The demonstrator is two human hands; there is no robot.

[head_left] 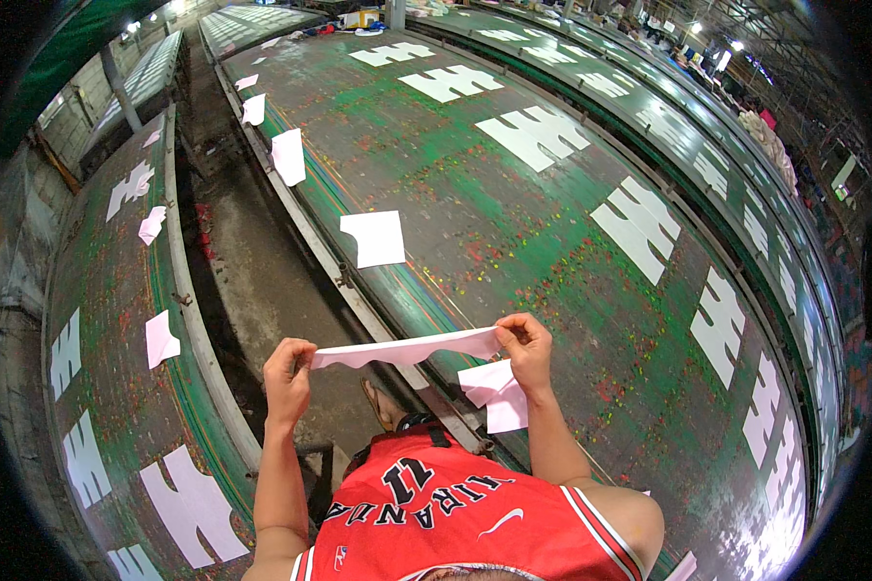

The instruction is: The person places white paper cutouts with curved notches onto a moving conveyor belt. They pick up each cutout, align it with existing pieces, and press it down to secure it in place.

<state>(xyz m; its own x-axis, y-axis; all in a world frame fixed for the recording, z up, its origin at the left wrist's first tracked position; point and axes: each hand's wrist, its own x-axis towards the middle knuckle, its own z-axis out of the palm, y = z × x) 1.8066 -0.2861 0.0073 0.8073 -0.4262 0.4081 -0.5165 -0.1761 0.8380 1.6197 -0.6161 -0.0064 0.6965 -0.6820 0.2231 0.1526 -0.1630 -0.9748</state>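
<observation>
A pale pinkish-white piece of fabric [407,350] is stretched level between my hands, its upper edge straight and its lower edge wavy. My left hand [289,380] pinches one end above the aisle. The other end is pinched in my right hand [526,351], over the near edge of the long green-stained table [543,261]. Just below that hand, partly behind my right forearm, a cut fabric piece [494,392] lies at the table's edge. Farther up the same edge rests a white cut piece [376,239] with a curved notch.
Rows of white notched panels [639,223] lie across the right table. On the left stands another long table [116,387] with pale pieces [162,339] and panels. A narrow concrete aisle [262,261] runs between them; metal rails [305,218] border the tables. More tables extend rightward.
</observation>
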